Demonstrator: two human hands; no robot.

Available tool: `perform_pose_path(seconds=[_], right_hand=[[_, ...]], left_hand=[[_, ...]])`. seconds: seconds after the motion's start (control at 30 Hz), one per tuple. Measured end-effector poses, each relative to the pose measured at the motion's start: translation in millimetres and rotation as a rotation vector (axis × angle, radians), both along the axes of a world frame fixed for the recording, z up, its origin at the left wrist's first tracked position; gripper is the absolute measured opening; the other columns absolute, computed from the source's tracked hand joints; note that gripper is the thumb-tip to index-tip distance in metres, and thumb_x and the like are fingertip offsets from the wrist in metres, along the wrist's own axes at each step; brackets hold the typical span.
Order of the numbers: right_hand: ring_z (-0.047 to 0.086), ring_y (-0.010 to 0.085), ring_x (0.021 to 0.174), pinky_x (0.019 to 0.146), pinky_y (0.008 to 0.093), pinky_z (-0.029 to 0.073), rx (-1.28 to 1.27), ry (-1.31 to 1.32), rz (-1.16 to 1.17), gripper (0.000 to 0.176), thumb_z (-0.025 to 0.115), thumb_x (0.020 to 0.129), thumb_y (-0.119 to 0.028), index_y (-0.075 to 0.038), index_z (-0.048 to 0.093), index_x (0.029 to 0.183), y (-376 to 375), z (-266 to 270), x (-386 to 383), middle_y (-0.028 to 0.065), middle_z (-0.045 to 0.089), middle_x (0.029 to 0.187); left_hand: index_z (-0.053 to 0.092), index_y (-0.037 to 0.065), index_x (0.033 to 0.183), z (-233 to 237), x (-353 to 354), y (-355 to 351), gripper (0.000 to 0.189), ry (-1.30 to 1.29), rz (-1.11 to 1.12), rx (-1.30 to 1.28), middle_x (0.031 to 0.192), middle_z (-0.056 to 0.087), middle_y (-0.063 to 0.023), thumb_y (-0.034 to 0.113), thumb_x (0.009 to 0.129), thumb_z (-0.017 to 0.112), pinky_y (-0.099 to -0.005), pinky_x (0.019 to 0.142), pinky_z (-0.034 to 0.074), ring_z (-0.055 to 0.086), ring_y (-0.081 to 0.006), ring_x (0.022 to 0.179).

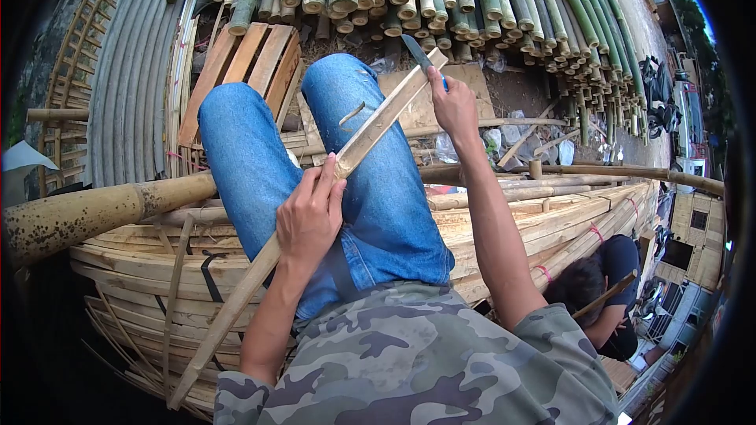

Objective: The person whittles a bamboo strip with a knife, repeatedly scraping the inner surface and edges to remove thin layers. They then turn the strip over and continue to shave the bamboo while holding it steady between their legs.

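A long split bamboo strip [382, 122] lies slantwise across my lap, its lower end past my left side and its upper end beyond my right knee. My left hand [309, 216] is closed around the strip near its middle. In my right hand [454, 106] is a knife [415, 53] with a dark blade and a blue handle, its fingers wrapped round the handle. The blade lies close to the strip's upper end; whether it touches cannot be made out. A thin curled shaving [352, 113] rests by the strip, over my jeans.
Stacked green bamboo poles [504, 0] lie ahead. A wooden crate [236, 63] stands at front left, beside corrugated sheets [130, 71]. A thick bamboo pole [102, 212] runs at my left. Bundled bamboo strips [535, 228] lie around me. Another person [602, 291] sits at right.
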State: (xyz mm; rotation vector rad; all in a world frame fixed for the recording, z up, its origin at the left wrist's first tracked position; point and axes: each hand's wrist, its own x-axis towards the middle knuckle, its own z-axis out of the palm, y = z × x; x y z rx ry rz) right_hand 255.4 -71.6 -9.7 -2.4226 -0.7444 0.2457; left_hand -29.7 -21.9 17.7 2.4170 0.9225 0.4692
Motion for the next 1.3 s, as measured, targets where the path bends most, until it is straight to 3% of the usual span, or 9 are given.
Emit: perform_pose_path(seconds=[0.07,0.13,0.23,0.4,0.47,0.53,0.77,0.83,1.3], right_hand=[[0.061,0.0486,0.069,0.063,0.0529,0.044,-0.003,0.054,0.005,0.058,0.05,0.099,-0.048,0.004,0.068,0.08,1.6,2.9,21.0,0.0283,0.059,0.065],[0.06,0.0413,0.06,0.06,0.0491,0.043,0.005,0.058,-0.013,0.061,0.05,0.098,-0.051,0.005,0.064,0.076,-4.4,7.8,32.6,0.025,0.057,0.061],[0.042,0.0145,0.054,0.052,0.0381,0.035,0.01,0.251,0.026,0.064,0.05,0.099,-0.054,0.004,0.057,0.072,-23.6,14.5,32.9,0.0104,0.043,0.054],[0.044,0.0095,0.057,0.053,0.0336,0.035,0.055,0.446,0.03,0.054,0.044,0.104,-0.046,0.002,0.067,0.096,-54.5,47.8,-37.5,0.0033,0.042,0.056],[0.056,0.0128,0.062,0.06,0.0326,0.043,0.101,0.426,0.08,0.046,0.047,0.104,-0.04,0.001,0.068,0.108,-63.1,48.8,-66.3,0.0079,0.055,0.061],[0.071,0.0277,0.089,0.077,0.0357,0.052,0.152,0.391,0.114,0.033,0.055,0.101,-0.028,-0.002,0.068,0.116,-71.2,44.3,-92.0,0.021,0.071,0.099],[0.064,0.0301,0.07,0.065,0.0384,0.05,0.315,0.18,0.395,0.031,0.064,0.095,-0.02,-0.014,0.067,0.125,-81.3,36.2,-137.1,0.0141,0.067,0.084],[0.058,0.0277,0.062,0.06,0.04,0.048,0.091,0.221,0.507,0.038,0.065,0.093,-0.02,-0.023,0.064,0.131,-83.2,42.6,-129.7,0.0102,0.057,0.073],[0.057,0.0307,0.062,0.059,0.0426,0.047,0.018,0.259,0.698,0.037,0.063,0.093,-0.023,-0.029,0.065,0.129,-73.4,38.3,-117.2,0.0112,0.052,0.072]], left_hand=[[0.065,0.005,0.126,0.0,-0.4,-0.6,0.036,0.003,0.0,-0.01,0.093,0.065,-0.0073,0.021,0.095,0.064,-0.037,0.058,0.055,0.068,-0.0256,0.071],[0.064,0.008,0.129,-1.3,-1.1,-0.3,0.038,0.008,0.018,-0.068,0.1,0.067,-0.0086,0.02,0.094,0.065,-0.0391,0.061,0.054,0.069,-0.0277,0.072],[0.064,0.008,0.13,0.1,-0.8,0.8,0.039,0.023,0.022,-0.081,0.099,0.067,-0.0082,0.02,0.093,0.066,-0.0394,0.061,0.054,0.069,-0.0274,0.071],[0.064,0.009,0.13,1.0,0.7,3.4,0.039,0.006,0.023,-0.119,0.099,0.067,-0.0082,0.021,0.093,0.066,-0.0392,0.061,0.054,0.069,-0.0275,0.072],[0.064,0.009,0.13,2.1,2.7,3.3,0.039,0.004,0.015,-0.137,0.099,0.067,-0.0083,0.021,0.093,0.066,-0.0392,0.062,0.054,0.069,-0.0276,0.072],[0.065,0.009,0.129,4.5,5.4,2.9,0.038,0.011,0.022,-0.166,0.1,0.067,-0.0086,0.021,0.093,0.067,-0.0393,0.063,0.054,0.07,-0.0283,0.073],[0.068,0.006,0.119,3.2,9.6,2.3,0.033,-0.03,0.031,-0.108,0.096,0.066,-0.0074,0.023,0.091,0.068,-0.0391,0.062,0.054,0.069,-0.0293,0.073],[0.068,0.004,0.117,4.7,9.9,2.8,0.034,-0.022,0.065,-0.195,0.098,0.067,-0.0094,0.025,0.09,0.069,-0.041,0.065,0.053,0.069,-0.0327,0.075],[0.07,0.005,0.111,17.6,13.5,18.1,0.037,0.092,0.132,-0.614,0.077,0.07,-0.0175,0.038,0.094,0.066,-0.0412,0.064,0.05,0.07,-0.0345,0.073]])
